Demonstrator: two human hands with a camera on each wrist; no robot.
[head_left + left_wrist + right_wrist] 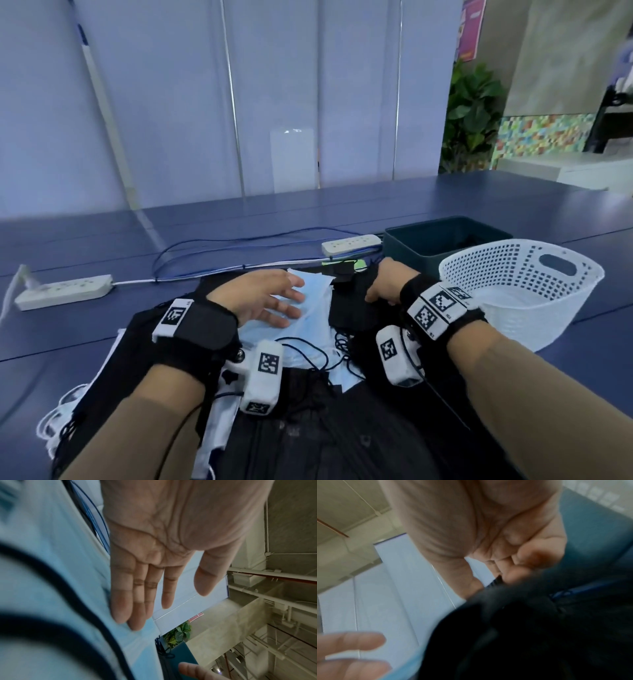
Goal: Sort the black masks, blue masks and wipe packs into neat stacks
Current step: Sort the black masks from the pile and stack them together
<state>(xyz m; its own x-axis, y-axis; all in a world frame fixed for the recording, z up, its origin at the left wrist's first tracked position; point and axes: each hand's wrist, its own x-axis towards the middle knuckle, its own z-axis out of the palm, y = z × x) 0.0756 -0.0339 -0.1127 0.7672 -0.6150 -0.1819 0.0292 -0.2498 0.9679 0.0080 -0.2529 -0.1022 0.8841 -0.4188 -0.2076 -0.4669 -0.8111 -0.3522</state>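
Nearest the person, black masks [308, 428] lie in a loose, dark heap at the table's near edge, mixed with blue masks [310, 308] and tangled ear loops [308, 353] — nothing here is stacked yet. White loops trail off the pile's left side.

Just beyond, the left hand [263, 298] lies flat with straight, spread fingers; in the left wrist view, the fingertips [123, 615] touch the top blue mask while the thumb stands clear. To its right, the right hand [383, 284] curls its fingers into a black mask [352, 311], pinching a fold of the fabric — the right wrist view is blurred, but the thumb and fingers close on dark cloth.

These masks should be very light, soft and limp. A sheet lifted by one corner will likely droop and drag its neighbours along by the loops. I would take each by a short edge or by the pleated body, not by the loops, and hold the pile down with the flat hand while peeling one free.

A green-printed packet [346, 264], perhaps a wipe pack, peeks out past the masks; I cannot tell for sure. Farther right stand a white perforated basket [513, 274] and a dark teal bin [411, 246]. Two power strips [65, 291] and their cables lie on the blue table [239, 219].
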